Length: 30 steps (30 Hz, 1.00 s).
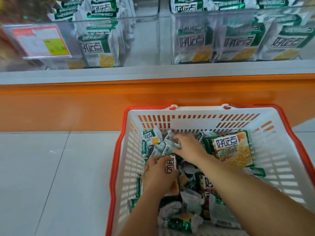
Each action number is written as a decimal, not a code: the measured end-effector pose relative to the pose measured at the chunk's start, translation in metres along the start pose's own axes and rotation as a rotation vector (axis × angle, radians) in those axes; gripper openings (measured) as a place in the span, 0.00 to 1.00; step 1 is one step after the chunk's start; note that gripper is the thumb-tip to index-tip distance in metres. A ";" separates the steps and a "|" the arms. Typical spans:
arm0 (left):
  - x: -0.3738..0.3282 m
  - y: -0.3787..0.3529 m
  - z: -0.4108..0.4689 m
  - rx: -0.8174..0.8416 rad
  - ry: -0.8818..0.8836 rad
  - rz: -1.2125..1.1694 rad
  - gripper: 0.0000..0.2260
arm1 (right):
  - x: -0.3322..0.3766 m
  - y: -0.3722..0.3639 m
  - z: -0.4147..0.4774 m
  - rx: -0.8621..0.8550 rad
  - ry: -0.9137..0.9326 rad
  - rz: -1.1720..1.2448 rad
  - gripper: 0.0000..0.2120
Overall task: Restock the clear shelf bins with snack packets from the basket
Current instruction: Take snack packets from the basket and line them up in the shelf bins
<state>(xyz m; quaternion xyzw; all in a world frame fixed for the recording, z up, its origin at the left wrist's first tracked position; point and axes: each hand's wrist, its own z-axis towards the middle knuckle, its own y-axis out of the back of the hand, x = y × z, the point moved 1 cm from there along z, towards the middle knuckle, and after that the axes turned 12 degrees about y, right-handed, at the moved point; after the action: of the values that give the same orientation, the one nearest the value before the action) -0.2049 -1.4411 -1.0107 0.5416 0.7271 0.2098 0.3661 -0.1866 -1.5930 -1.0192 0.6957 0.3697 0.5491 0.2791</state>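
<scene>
- Down on the floor [51, 167] with the basket [281, 160], parked tight against the orange shelf base [85, 103]. Probably for a short lift up to the bins.
- Reaching in with both hands at once, most likely to gather a batch rather than one at a time.
- Gripping a small packet [171, 165] in the left hand [157, 173], fingers wrapped round it, printed side up.
- Further in with the right hand [190, 147]: thumb under, fingers over a silvery packet [171, 146], pinching it out of the heap.
- Plenty left to move: snack packets [190, 203] heaped loosely across the basket bottom, and a large packet [231, 149] lying flat toward the far right side.
- Up above, clear bins [192, 36] already holding upright rows of the same green-and-white packs, faces forward for easy reading.
- Open space showing in the left bin [136, 41], beside the price label [40, 41]. A likely home for this handful.
- Next, at a guess: up over the bin's front wall, each packet stood upright, label out.
- Worth watching: glossy wrappers, easy to lose from a full grip.
</scene>
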 end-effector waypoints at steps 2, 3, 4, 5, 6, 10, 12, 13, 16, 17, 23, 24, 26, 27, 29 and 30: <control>-0.001 0.001 0.000 0.000 -0.011 0.004 0.24 | 0.001 0.004 -0.002 0.035 0.002 0.013 0.15; -0.001 0.002 -0.001 0.010 -0.022 0.001 0.24 | 0.003 0.009 -0.005 0.053 0.012 0.013 0.14; -0.002 0.003 0.000 0.031 -0.032 -0.024 0.23 | 0.005 0.016 -0.008 0.055 0.025 0.013 0.13; -0.002 0.006 0.000 0.062 -0.030 -0.077 0.22 | 0.008 0.025 -0.011 0.040 0.048 0.012 0.11; -0.005 0.010 0.000 0.091 -0.024 -0.161 0.20 | 0.012 0.037 -0.015 0.018 0.077 0.004 0.09; -0.027 0.048 -0.021 0.151 0.116 -0.747 0.15 | 0.052 0.092 -0.036 0.001 0.294 -0.157 0.11; -0.043 0.074 -0.037 0.337 0.204 -1.187 0.17 | 0.081 0.118 -0.049 -0.007 0.422 -0.227 0.09; -0.049 0.087 -0.045 0.412 0.200 -1.316 0.18 | 0.094 0.130 -0.057 -0.020 0.478 -0.251 0.09; -0.061 0.127 -0.066 0.499 0.084 -1.323 0.17 | 0.120 0.160 -0.082 -0.114 0.594 -0.313 0.08; -0.064 0.140 -0.076 0.494 0.033 -1.282 0.15 | 0.124 0.168 -0.089 -0.152 0.603 -0.309 0.08; -0.065 0.200 -0.129 0.429 -0.251 -1.079 0.04 | 0.141 0.203 -0.112 -0.312 0.516 -0.176 0.09; -0.064 0.208 -0.136 0.407 -0.280 -1.048 0.05 | 0.145 0.206 -0.112 -0.311 0.509 -0.149 0.10; -0.062 0.222 -0.147 0.317 -0.312 -1.021 0.08 | 0.156 0.211 -0.111 -0.261 0.496 -0.105 0.12; -0.060 0.228 -0.151 0.258 -0.332 -1.013 0.08 | 0.162 0.214 -0.110 -0.232 0.490 -0.064 0.12; -0.058 0.240 -0.156 0.127 -0.416 -0.897 0.10 | 0.176 0.223 -0.108 -0.236 0.489 0.084 0.10; -0.057 0.246 -0.159 0.068 -0.472 -0.782 0.10 | 0.184 0.228 -0.108 -0.252 0.489 0.171 0.09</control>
<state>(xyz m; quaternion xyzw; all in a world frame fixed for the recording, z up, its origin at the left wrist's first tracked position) -0.1620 -1.3999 -0.7186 0.2714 0.7799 -0.0973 0.5555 -0.2217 -1.5743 -0.7096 0.5311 0.2947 0.7638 0.2185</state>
